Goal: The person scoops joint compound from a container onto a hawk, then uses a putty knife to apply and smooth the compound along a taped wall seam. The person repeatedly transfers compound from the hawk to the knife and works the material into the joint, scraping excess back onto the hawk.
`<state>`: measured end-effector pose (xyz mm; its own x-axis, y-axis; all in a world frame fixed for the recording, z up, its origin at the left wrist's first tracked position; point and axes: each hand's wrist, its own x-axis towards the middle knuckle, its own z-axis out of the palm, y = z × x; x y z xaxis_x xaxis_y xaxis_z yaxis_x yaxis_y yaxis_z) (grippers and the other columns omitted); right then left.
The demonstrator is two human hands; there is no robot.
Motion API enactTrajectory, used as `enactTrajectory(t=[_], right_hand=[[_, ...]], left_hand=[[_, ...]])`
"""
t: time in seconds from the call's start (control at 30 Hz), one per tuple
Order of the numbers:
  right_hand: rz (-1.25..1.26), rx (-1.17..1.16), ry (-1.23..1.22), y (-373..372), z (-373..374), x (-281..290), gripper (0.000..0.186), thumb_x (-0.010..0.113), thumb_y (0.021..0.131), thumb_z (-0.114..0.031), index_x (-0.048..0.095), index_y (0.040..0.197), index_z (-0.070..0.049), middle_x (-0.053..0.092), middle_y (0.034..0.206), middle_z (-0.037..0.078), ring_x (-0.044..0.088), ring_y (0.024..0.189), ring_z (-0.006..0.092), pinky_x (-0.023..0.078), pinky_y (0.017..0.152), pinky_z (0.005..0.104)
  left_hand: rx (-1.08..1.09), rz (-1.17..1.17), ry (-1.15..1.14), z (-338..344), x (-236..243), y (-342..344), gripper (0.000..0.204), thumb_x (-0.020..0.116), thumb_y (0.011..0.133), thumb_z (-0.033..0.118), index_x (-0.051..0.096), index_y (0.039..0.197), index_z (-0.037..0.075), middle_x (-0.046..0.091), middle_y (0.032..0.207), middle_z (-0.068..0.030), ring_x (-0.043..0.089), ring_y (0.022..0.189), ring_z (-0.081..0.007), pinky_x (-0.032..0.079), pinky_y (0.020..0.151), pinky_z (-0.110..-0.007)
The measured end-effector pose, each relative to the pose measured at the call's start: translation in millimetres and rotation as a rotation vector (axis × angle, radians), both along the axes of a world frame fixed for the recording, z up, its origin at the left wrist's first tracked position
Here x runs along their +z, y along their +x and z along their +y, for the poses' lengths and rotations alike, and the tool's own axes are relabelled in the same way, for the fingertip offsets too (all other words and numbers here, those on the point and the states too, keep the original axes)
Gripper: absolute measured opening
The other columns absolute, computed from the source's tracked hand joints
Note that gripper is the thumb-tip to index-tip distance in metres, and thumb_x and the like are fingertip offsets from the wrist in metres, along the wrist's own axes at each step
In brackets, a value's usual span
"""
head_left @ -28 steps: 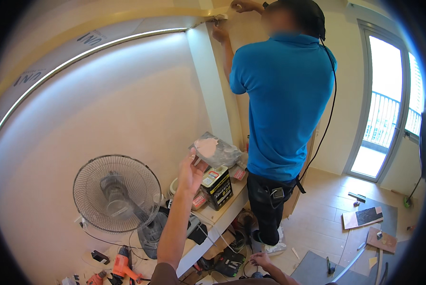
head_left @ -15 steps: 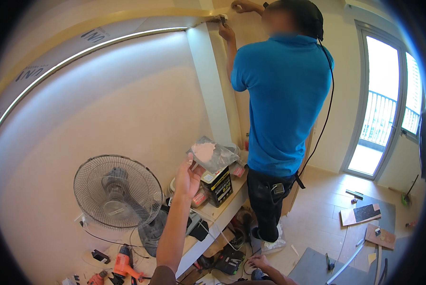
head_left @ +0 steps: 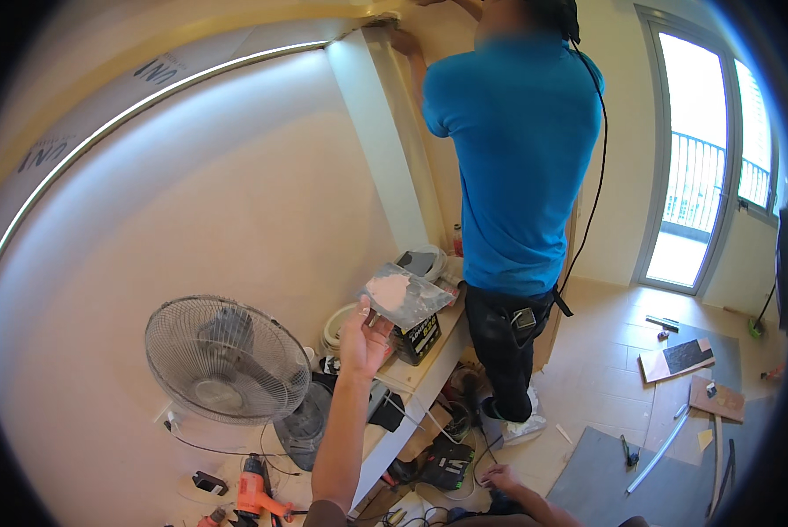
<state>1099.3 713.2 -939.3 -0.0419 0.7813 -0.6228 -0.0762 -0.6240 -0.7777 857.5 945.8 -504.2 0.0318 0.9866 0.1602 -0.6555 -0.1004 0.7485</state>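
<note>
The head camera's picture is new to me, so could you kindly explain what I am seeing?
There is no machine here: a wide camera on a person's head looks down, so straight edges bend. The person's left hand holds a grey board with pinkish paste on it. Their right hand is low in the picture; whether it grips anything is unclear. On the bench stand a fan and a black tin. Beyond, a co-worker in blue reaches up.
</note>
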Motion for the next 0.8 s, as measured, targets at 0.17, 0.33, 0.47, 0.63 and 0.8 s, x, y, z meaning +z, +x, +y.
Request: enactTrajectory(t=[0.17, 0.33, 0.47, 0.63, 0.8], right_hand=[[-0.017, 0.043, 0.011, 3, 2, -3, 0.024, 0.07, 0.089, -0.014, 0.071, 0.103, 0.004, 0.075, 0.088, 0.012, 0.072, 0.073, 0.0179, 0.058, 0.063, 0.0289], [-0.011, 0.095, 0.019, 15, 14, -4, 0.023, 0.069, 0.09, -0.015, 0.072, 0.102, 0.004, 0.075, 0.086, 0.011, 0.072, 0.07, 0.018, 0.059, 0.061, 0.0286], [0.001, 0.151, 0.029, 38, 33, -8, 0.022, 0.067, 0.091, -0.016, 0.073, 0.1, 0.003, 0.075, 0.085, 0.01, 0.072, 0.07, 0.0174, 0.059, 0.061, 0.029], [-0.025, 0.216, 0.058, 89, 73, -18, 0.02, 0.064, 0.094, -0.015, 0.074, 0.101, 0.001, 0.076, 0.087, 0.009, 0.072, 0.07, 0.0165, 0.059, 0.061, 0.0291], [-0.014, 0.267, 0.071, 140, 116, -25, 0.019, 0.063, 0.093, -0.014, 0.075, 0.098, 0.0, 0.076, 0.086, 0.009, 0.072, 0.071, 0.0163, 0.059, 0.062, 0.0292]], left_hand=[[0.004, 0.015, -0.025, -3, 2, 3, 0.03, 0.066, 0.097, 0.026, 0.06, 0.12, 0.007, 0.063, 0.115, -0.0051, 0.062, 0.102, -0.0199, 0.052, 0.088, -0.035], [0.017, 0.028, -0.026, 7, -3, 6, 0.03, 0.065, 0.098, 0.025, 0.06, 0.122, 0.008, 0.062, 0.117, -0.0056, 0.061, 0.104, -0.0199, 0.051, 0.089, -0.035], [0.043, 0.021, 0.018, 19, -1, 25, 0.03, 0.065, 0.098, 0.023, 0.059, 0.123, 0.007, 0.063, 0.118, -0.007, 0.061, 0.105, -0.0206, 0.052, 0.09, -0.035], [0.104, -0.023, 0.048, 42, 3, 62, 0.029, 0.06, 0.1, 0.019, 0.058, 0.125, 0.004, 0.063, 0.122, -0.0098, 0.061, 0.113, -0.0231, 0.052, 0.098, -0.038], [0.189, -0.019, 0.096, 43, 11, 98, 0.033, 0.057, 0.101, 0.019, 0.057, 0.128, 0.001, 0.063, 0.124, -0.0112, 0.061, 0.115, -0.024, 0.051, 0.101, -0.039]])
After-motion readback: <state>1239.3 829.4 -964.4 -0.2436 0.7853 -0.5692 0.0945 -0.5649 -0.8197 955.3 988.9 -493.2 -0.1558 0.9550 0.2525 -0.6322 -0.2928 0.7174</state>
